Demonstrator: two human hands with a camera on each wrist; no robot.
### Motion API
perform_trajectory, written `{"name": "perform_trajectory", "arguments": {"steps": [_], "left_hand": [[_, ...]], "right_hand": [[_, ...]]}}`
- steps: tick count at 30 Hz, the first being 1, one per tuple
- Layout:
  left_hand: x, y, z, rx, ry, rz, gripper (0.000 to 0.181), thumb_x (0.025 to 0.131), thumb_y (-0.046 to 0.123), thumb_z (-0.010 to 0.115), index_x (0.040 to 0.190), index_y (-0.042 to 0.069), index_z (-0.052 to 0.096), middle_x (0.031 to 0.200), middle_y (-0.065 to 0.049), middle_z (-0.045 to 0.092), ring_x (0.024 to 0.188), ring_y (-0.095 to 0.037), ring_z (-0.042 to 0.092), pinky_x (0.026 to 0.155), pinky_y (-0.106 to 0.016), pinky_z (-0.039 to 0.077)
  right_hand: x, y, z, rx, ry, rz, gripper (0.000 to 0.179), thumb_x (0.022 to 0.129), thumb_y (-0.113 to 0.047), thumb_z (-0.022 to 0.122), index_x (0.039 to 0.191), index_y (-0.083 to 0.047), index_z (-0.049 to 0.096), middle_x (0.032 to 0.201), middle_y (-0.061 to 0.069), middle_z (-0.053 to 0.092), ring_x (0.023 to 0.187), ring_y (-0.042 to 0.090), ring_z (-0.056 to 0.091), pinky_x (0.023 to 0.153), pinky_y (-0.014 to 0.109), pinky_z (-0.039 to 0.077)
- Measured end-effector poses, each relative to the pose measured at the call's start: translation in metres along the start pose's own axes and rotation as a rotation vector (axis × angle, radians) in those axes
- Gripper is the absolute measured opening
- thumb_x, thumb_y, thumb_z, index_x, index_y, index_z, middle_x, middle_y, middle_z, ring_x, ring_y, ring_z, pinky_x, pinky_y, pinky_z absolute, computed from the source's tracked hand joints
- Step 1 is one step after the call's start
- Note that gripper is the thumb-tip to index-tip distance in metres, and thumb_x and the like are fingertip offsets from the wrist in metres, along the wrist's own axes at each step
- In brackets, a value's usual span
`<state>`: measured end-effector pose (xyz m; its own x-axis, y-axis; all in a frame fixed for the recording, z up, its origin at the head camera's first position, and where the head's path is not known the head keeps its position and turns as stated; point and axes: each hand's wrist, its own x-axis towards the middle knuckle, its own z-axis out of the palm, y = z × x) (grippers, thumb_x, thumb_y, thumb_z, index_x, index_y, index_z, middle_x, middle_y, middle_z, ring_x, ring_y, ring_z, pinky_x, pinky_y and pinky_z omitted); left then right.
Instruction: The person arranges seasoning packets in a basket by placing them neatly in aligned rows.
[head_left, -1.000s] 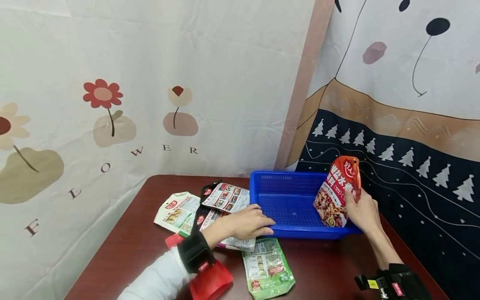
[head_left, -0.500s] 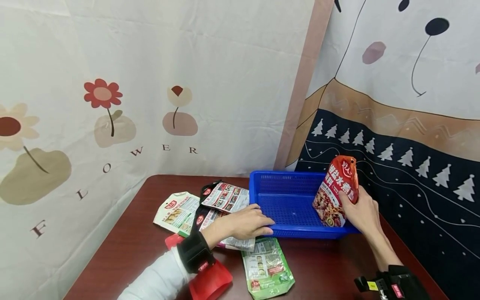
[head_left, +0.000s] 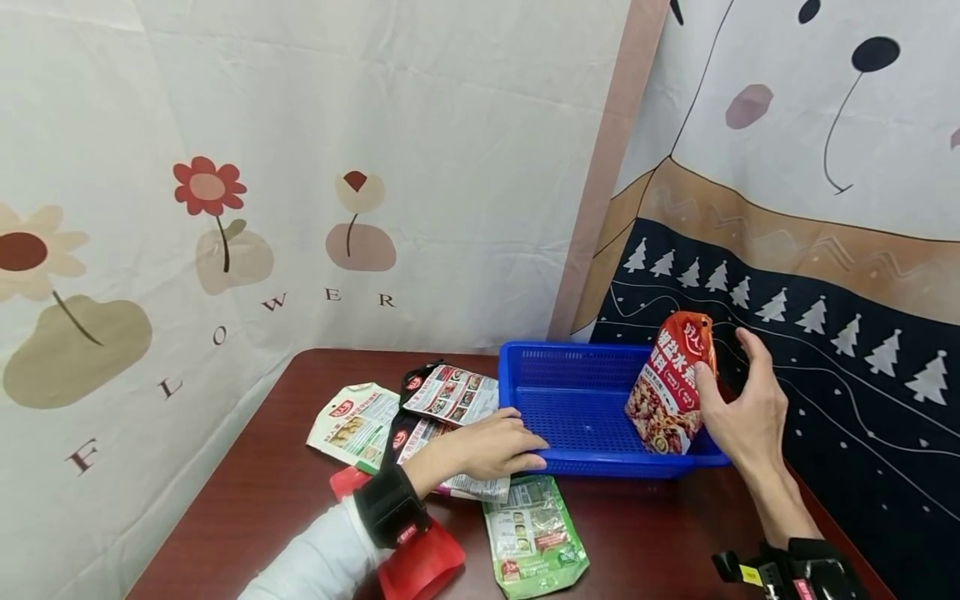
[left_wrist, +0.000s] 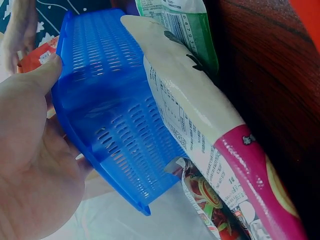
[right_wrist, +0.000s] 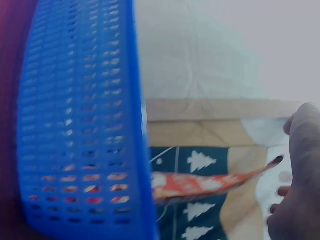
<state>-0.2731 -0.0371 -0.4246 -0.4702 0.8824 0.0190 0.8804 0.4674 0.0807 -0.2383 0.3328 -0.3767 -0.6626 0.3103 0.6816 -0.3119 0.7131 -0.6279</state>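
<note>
Inside the basket [head_left: 592,463], head view, the red packet [head_left: 670,387] leans beside your spread, empty right hand [head_left: 746,417]; unsupported, it might topple. Left wrist: your left hand [left_wrist: 40,145] pinches the basket; tugging could jolt both. Right wrist: any touch is unclear.

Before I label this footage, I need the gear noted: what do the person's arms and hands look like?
The left hand and right hand are ungloved. On the left, a pale sleeve ends at a broad black band with a small red tag. On the right, a black strap carries a yellow label and a reddish tag; no sleeve shows there.
</note>
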Motion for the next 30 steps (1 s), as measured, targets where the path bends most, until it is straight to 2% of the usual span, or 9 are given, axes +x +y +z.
{"name": "perform_trajectory", "arguments": {"steps": [4,6,9,13,17,20,26,28,30], "left_hand": [[-0.001,0.000,0.000,0.001,0.001,-0.001,0.043,0.122,0.039,0.050,0.155,0.019,0.069,0.147,0.004,0.078,0.135,-0.011,0.072,0.136,-0.043,0.039],[-0.001,0.000,0.000,-0.002,0.001,-0.002,0.043,0.122,0.039,0.050,0.155,0.018,0.069,0.148,0.004,0.078,0.136,-0.012,0.072,0.137,-0.044,0.038],[-0.002,0.000,-0.001,-0.025,0.010,-0.004,0.044,0.121,0.038,0.052,0.155,0.016,0.069,0.149,0.002,0.077,0.141,-0.014,0.070,0.139,-0.048,0.036],[-0.005,0.000,-0.004,-0.088,0.036,-0.016,0.046,0.120,0.041,0.054,0.156,0.015,0.068,0.152,0.000,0.075,0.148,-0.017,0.066,0.142,-0.049,0.033],[-0.014,0.001,-0.014,-0.140,0.079,-0.018,0.043,0.120,0.040,0.056,0.153,0.017,0.070,0.152,0.001,0.075,0.149,-0.018,0.064,0.136,-0.041,0.042],[-0.027,-0.001,-0.025,-0.171,0.117,-0.012,0.039,0.121,0.036,0.055,0.150,0.017,0.073,0.149,0.000,0.076,0.147,-0.019,0.064,0.130,-0.038,0.048],[-0.065,-0.014,-0.039,-0.252,0.232,-0.034,0.036,0.120,0.030,0.057,0.147,0.014,0.073,0.146,-0.004,0.077,0.142,-0.023,0.068,0.124,-0.045,0.055],[-0.077,-0.020,-0.041,-0.273,0.264,-0.081,0.037,0.120,0.030,0.057,0.149,0.013,0.073,0.148,-0.005,0.076,0.144,-0.026,0.067,0.124,-0.049,0.055],[-0.089,-0.026,-0.041,-0.292,0.285,-0.138,0.038,0.120,0.030,0.058,0.151,0.013,0.071,0.151,-0.007,0.075,0.146,-0.029,0.067,0.125,-0.053,0.054]], "right_hand": [[0.000,-0.015,0.004,0.046,0.143,-0.281,0.068,0.097,-0.024,0.076,0.160,-0.006,0.061,0.168,0.018,0.061,0.163,0.036,0.051,0.138,0.033,0.036],[0.000,-0.024,0.007,0.069,0.171,-0.402,0.064,0.095,-0.024,0.076,0.152,0.002,0.066,0.161,0.022,0.065,0.163,0.030,0.052,0.136,0.024,0.035],[-0.004,-0.038,0.011,0.107,0.142,-0.518,0.060,0.096,-0.025,0.073,0.145,0.008,0.069,0.154,0.027,0.069,0.161,0.019,0.054,0.131,0.017,0.038],[-0.011,-0.052,0.020,0.170,0.054,-0.631,0.056,0.099,-0.025,0.073,0.141,0.011,0.070,0.146,0.033,0.071,0.158,0.014,0.057,0.129,0.016,0.042],[-0.021,-0.055,0.031,0.203,-0.065,-0.690,0.054,0.107,-0.032,0.070,0.142,0.009,0.071,0.144,0.034,0.071,0.158,0.015,0.057,0.135,0.024,0.039],[-0.032,-0.051,0.040,0.189,-0.181,-0.690,0.054,0.109,-0.033,0.069,0.148,0.005,0.068,0.151,0.031,0.069,0.161,0.017,0.054,0.139,0.026,0.033],[-0.056,-0.046,0.061,0.093,-0.434,-0.654,0.064,0.096,-0.012,0.082,0.156,-0.003,0.063,0.160,0.020,0.065,0.155,0.033,0.056,0.138,0.018,0.025],[-0.065,-0.046,0.070,0.048,-0.498,-0.669,0.066,0.095,-0.012,0.085,0.157,-0.006,0.063,0.160,0.017,0.066,0.151,0.036,0.060,0.137,0.022,0.032],[-0.075,-0.045,0.080,0.013,-0.544,-0.693,0.065,0.097,-0.015,0.085,0.157,-0.008,0.063,0.159,0.015,0.067,0.147,0.036,0.064,0.131,0.032,0.046]]}}
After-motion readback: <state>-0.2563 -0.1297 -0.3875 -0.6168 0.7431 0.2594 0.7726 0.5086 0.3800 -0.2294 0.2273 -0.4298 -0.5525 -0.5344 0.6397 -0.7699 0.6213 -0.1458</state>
